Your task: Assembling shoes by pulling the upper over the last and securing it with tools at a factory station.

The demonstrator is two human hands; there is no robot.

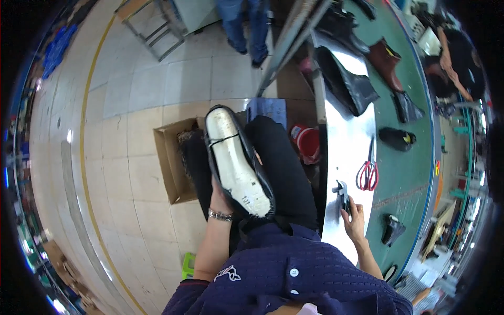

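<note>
Across my lap lies a black shoe upper on its last, bottom side up (232,157), with a pale insole board showing and a dark cord across it. My left hand (218,195) is wrapped round it from below; most of the hand is hidden beneath, with a fingertip showing at the shoe's right side. Over on the metal-topped bench (338,134), my right hand (355,218) has its fingers round the dark handles of metal pliers (342,191). The pliers' head points away from me, resting at or just above the metal top. Red-handled scissors (368,176) lie just beyond that hand.
Black boots (344,84), a brown boot (386,60) and smaller shoe pieces are on the bench and the green table (404,173). A red bucket (305,142) stands beside my right leg, an open cardboard box (170,168) at my left. Another person's legs (244,23) are ahead.
</note>
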